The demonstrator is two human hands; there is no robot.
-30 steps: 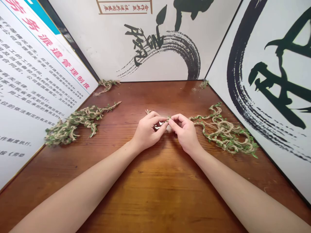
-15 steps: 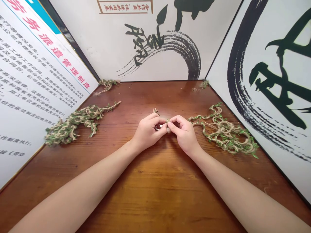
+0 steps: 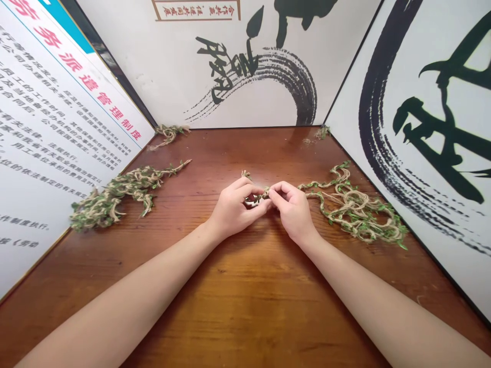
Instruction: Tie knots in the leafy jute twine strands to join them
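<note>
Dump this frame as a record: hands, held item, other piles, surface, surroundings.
left hand: fingers and thumb around leafy twine
right hand: fingertips on same twine, beside left thumb
right pile: loose leafy twine tangle, strands reaching toward right hand
left pile: dense leafy twine bundle
far left corner: small twine bunch
far right corner: green scrap
surface: brown wooden table
surroundings: printed panel on left, brush-calligraphy panels behind and right

Hands point(image 3: 232, 207) pinch leafy twine point(image 3: 265, 193) over wooden table point(image 3: 245, 296); coils point(image 3: 357, 200) right, bundle point(image 3: 115, 198) left.
</note>
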